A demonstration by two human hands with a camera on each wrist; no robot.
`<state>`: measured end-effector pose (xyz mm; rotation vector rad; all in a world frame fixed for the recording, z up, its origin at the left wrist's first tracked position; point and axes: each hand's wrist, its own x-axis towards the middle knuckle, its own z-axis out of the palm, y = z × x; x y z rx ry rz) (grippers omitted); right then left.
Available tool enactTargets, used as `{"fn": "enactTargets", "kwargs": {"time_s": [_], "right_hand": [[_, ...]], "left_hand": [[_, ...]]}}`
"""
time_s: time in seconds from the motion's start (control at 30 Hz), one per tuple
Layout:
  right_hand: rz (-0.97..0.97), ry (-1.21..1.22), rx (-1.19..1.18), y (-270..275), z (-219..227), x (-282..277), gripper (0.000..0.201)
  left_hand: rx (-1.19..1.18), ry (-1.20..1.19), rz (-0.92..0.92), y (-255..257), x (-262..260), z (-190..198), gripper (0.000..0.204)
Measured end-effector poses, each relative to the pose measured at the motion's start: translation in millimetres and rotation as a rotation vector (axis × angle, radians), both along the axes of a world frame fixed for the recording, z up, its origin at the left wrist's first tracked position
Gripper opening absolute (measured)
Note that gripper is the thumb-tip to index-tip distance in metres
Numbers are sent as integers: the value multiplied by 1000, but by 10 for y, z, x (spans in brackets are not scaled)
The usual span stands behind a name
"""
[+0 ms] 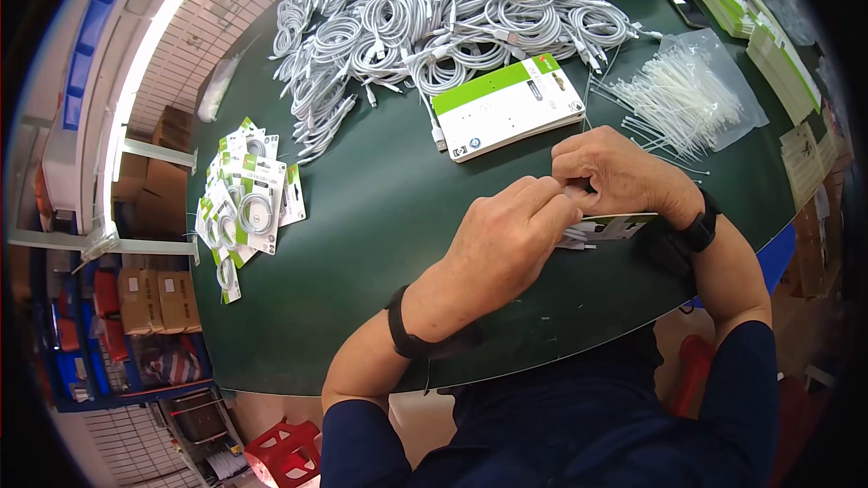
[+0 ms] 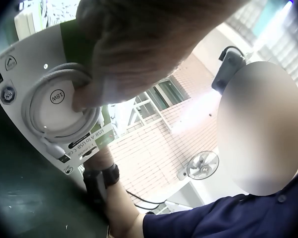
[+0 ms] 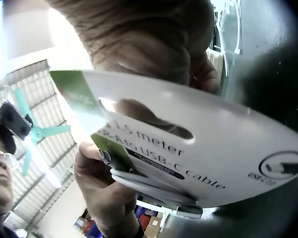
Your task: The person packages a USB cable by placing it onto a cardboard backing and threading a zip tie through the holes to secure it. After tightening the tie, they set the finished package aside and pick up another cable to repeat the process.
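Both hands meet over a printed card (image 1: 624,227) that carries a coiled white USB cable (image 2: 32,106), close above the table's near right part. My left hand (image 1: 506,233) grips the card, its thumb lying over the coil in the left wrist view. Curled fingers of my right hand (image 1: 624,172) hold the card's upper edge, tips against the left hand's. Seen from the right wrist, the card (image 3: 228,134) shows a hanging slot and print reading "USB-C cable", with the right hand (image 3: 144,39) behind it. What lies between the meeting fingertips is hidden.
A large heap of coiled cables (image 1: 389,23) covers the table's far side. Ahead of the hands lies a stack of flat cards (image 1: 506,117). White cable ties (image 1: 678,95) spill from a bag at right. Several carded cables (image 1: 249,203) are piled at left.
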<state>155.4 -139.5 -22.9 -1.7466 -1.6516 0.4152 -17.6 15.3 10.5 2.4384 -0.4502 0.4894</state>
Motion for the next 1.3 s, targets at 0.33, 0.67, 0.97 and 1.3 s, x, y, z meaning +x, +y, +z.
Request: {"fn": "enactTargets", "kwargs": {"time_s": [0.33, 0.67, 0.97, 1.3], "right_hand": [[-76, 52, 27, -33, -33, 94, 10], [-466, 756, 269, -33, 65, 184, 19], [-270, 895, 288, -30, 94, -40, 46], [-291, 752, 216, 8, 88, -390, 41]], "left_hand": [[-53, 120, 41, 53, -24, 95, 41], [-254, 21, 265, 167, 40, 58, 45], [-749, -48, 299, 270, 187, -225, 61], [-507, 43, 337, 199, 142, -192, 50]]}}
